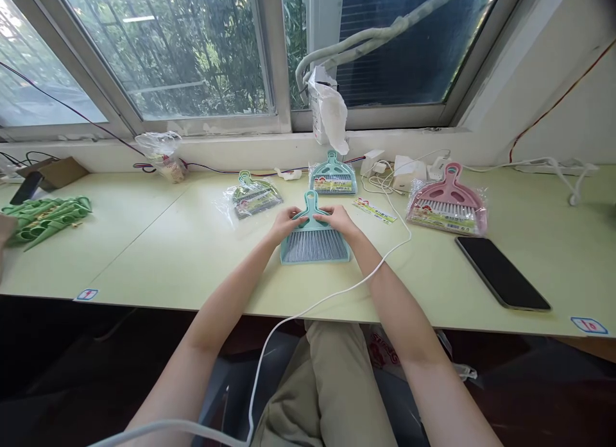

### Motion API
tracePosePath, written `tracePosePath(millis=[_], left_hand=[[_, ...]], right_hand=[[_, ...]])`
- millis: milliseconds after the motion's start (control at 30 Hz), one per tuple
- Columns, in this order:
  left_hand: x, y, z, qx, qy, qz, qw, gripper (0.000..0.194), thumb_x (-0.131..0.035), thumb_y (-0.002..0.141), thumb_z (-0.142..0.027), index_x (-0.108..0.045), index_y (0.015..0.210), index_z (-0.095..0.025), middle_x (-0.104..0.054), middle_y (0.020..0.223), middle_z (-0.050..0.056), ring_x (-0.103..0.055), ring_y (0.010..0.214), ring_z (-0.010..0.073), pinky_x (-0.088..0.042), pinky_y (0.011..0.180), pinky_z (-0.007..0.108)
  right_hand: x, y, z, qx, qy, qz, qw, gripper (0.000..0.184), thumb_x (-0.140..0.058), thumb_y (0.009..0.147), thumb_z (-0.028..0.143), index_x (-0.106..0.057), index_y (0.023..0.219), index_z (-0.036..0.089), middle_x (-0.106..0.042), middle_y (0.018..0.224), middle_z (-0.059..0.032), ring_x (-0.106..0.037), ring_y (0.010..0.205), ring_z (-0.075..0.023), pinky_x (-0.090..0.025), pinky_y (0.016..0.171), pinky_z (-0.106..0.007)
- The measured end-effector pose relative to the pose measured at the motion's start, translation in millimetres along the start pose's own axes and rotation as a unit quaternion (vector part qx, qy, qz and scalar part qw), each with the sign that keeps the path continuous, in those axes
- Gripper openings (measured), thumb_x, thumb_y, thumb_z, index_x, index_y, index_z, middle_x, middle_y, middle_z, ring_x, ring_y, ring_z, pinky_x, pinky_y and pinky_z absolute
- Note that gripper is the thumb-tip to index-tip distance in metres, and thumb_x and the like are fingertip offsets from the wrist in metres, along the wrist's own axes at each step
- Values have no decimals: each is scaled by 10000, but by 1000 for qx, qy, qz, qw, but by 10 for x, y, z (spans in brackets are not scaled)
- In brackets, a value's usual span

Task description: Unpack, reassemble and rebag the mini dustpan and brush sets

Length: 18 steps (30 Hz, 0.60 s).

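Note:
A teal mini dustpan with a grey-bristled brush (315,243) lies flat on the pale green table (158,254) in front of me. My left hand (285,224) grips its left upper edge near the handle, fingers curled. My right hand (342,221) grips the right upper edge the same way. A paper label strip (374,211) lies just right of my right hand.
Bagged sets lie behind: a green one (251,197), a teal one (333,176), a pink one (447,206). A black phone (501,272) lies at right, green dustpans (43,219) at far left. A white cable (385,258) crosses the table edge; chargers (409,171) sit by the window.

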<state>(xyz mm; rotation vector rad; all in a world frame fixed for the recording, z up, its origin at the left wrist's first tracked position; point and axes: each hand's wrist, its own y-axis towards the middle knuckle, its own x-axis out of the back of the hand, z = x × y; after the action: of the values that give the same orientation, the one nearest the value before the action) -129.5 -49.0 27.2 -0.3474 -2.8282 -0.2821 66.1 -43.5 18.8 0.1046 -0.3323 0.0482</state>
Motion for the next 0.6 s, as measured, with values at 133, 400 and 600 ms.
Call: tracePosePath(millis=[133, 400, 600], left_hand=[[25, 12, 1, 17, 14, -1, 1000, 398, -780, 620, -499, -594, 751, -173, -635, 693, 12, -566, 631, 140, -381, 582, 253], [246, -61, -50, 155, -52, 142, 976, 514, -820, 640, -496, -694, 1038, -195, -730, 976, 74, -688, 920, 274, -520, 781, 355], [253, -52, -8, 140, -88, 144, 976, 608, -871, 593, -414, -678, 1125, -192, -715, 1129, 104, -657, 1079, 303, -521, 904, 395]], right_hand=[[-32, 21, -14, -25, 19, -16, 999, 409, -868, 586, 375, -771, 931, 177, -772, 992, -70, -696, 1008, -275, -543, 894, -363], [-51, -8, 28, 2, 120, 3, 993, 401, -747, 724, 509, -747, 927, 162, -766, 1006, -91, -694, 986, -257, -538, 895, -385], [431, -27, -89, -14, -143, -207, 968, 352, -462, 942, 376, -699, 1094, 166, -697, 1188, -159, -600, 1152, -282, -452, 990, -456]])
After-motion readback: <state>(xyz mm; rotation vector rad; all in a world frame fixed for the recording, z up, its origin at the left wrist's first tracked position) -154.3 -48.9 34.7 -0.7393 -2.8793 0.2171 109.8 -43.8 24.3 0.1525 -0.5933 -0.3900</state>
